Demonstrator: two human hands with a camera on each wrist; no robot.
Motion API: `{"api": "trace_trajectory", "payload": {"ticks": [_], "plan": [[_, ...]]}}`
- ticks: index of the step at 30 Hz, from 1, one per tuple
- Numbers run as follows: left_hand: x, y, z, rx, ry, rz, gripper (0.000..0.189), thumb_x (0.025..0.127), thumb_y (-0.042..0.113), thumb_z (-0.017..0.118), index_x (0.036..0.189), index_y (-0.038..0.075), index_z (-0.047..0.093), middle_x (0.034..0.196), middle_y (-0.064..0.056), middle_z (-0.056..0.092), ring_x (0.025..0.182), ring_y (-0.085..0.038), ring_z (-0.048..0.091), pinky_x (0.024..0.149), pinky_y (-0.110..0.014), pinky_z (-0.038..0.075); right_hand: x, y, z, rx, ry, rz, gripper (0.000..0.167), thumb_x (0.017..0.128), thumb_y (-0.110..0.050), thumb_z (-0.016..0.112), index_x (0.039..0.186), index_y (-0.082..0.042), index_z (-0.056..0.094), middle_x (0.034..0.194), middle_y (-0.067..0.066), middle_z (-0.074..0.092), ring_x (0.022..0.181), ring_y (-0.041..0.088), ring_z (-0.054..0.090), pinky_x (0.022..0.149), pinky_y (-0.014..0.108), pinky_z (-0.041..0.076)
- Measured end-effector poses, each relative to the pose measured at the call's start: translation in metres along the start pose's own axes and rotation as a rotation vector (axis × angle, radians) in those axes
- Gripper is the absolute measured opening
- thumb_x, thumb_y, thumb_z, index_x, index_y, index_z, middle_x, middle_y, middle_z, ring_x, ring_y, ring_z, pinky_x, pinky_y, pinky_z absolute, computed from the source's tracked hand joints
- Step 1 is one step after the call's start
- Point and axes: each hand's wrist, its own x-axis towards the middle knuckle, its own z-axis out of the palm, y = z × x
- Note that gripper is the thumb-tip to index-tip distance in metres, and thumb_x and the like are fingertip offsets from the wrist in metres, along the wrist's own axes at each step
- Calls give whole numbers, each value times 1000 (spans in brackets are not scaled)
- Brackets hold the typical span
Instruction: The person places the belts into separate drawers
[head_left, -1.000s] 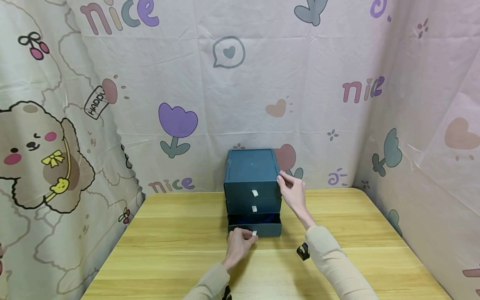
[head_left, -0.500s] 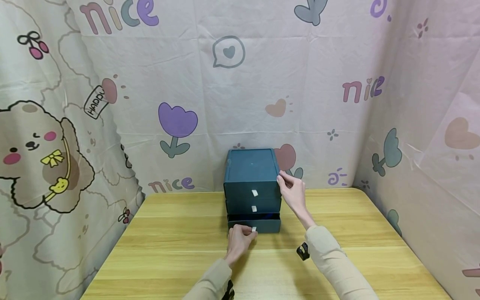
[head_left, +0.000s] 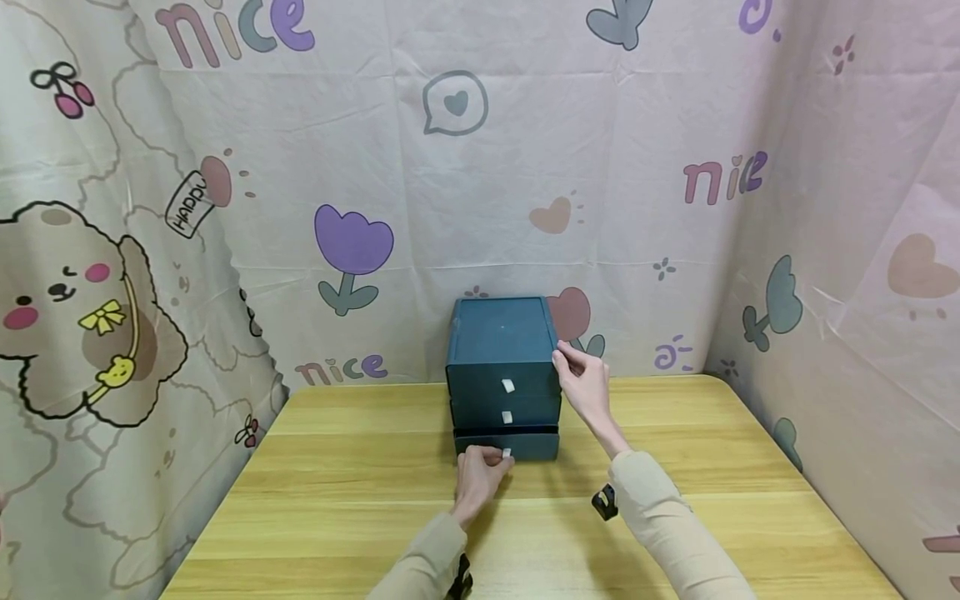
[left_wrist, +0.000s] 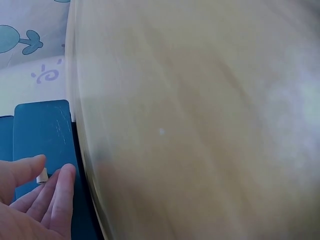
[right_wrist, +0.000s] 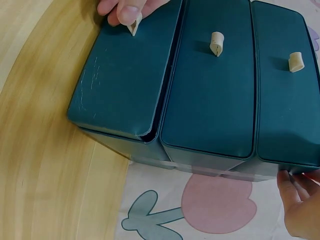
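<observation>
A dark teal desktop drawer cabinet (head_left: pixel 501 329) stands on the table, with three stacked drawers that each carry a small white pull tab. The bottom drawer (head_left: pixel 536 447) sticks out slightly, a narrow dark gap showing above its front. My left hand (head_left: pixel 480 482) pinches that drawer's pull tab (left_wrist: pixel 42 176) between thumb and fingers. At the cabinet's upper right front edge, my right hand (head_left: pixel 587 387) grips the side with thumb and fingertips. In the right wrist view the middle tab (right_wrist: pixel 216 43) and top tab (right_wrist: pixel 296 62) are untouched. The drawer's inside is hidden.
The wood-grain table (head_left: pixel 337 467) extends around the cabinet. Close behind it hangs a patterned curtain (head_left: pixel 495 167), with more cloth at both sides. Black straps with a dark mount (head_left: pixel 606 502) show near the wrists.
The bottom drawer has slid inward, away from me, and its opening has narrowed to a thin gap. My left hand moved forward with the tab; my right hand stayed at the cabinet edge.
</observation>
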Motion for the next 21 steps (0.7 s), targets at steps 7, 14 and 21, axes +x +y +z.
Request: {"api": "trace_trajectory", "payload": {"ticks": [7, 14, 21], "plan": [[5, -2, 4, 6, 17, -8, 7, 84, 14, 80, 84, 7, 81, 77, -4, 77, 72, -12, 66, 63, -24, 52, -1, -1, 0, -6, 1, -9, 32, 98, -13, 65, 126, 3, 68, 129, 19, 69, 113, 32, 70, 83, -1, 47], [8, -4, 7, -18, 30, -18, 9, 85, 15, 78, 87, 6, 81, 79, -5, 78, 74, -14, 68, 66, -27, 54, -1, -1, 0, -23, 8, -18, 33, 97, -13, 66, 126, 3, 68, 129, 19, 68, 114, 32, 69, 89, 9, 52], [10, -4, 8, -25, 33, -20, 8, 86, 15, 78, 88, 8, 81, 81, -6, 79, 73, -15, 69, 66, -29, 55, -1, -1, 1, -24, 14, -21, 33, 97, -12, 66, 126, 3, 68, 128, 20, 69, 113, 32, 70, 89, 9, 52]]}}
